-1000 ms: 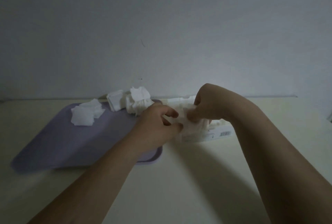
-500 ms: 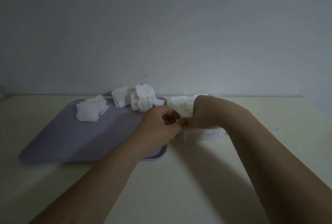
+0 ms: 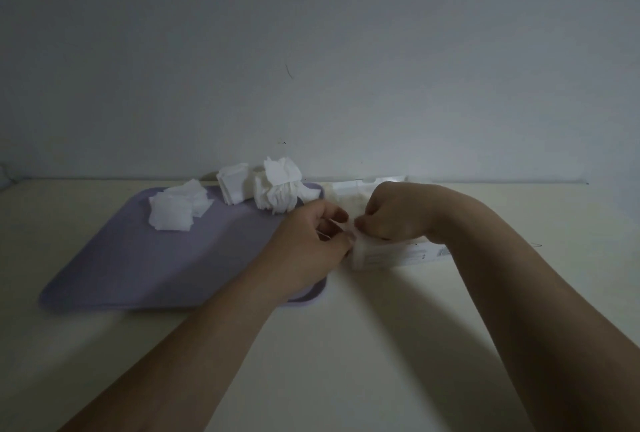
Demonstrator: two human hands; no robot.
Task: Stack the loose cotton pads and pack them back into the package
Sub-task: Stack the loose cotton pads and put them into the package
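Two hands meet at the package (image 3: 391, 255), which lies on the table (image 3: 346, 362) just right of the purple tray (image 3: 138, 258). On my feed the left hand (image 3: 311, 244) pinches its near-left end, fingers curled; the right hand (image 3: 394, 216) grips its top there. Loose cotton pads sit at the tray's far side: flat pile (image 3: 173, 211), leaning stack (image 3: 233, 187), messy clump (image 3: 278, 189).

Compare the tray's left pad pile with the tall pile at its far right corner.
The left pile lies low and spread; the tall pile stands higher, ragged. The left pile sits far from the left hand; the tall pile is near it. Both are white, on the purple tray.
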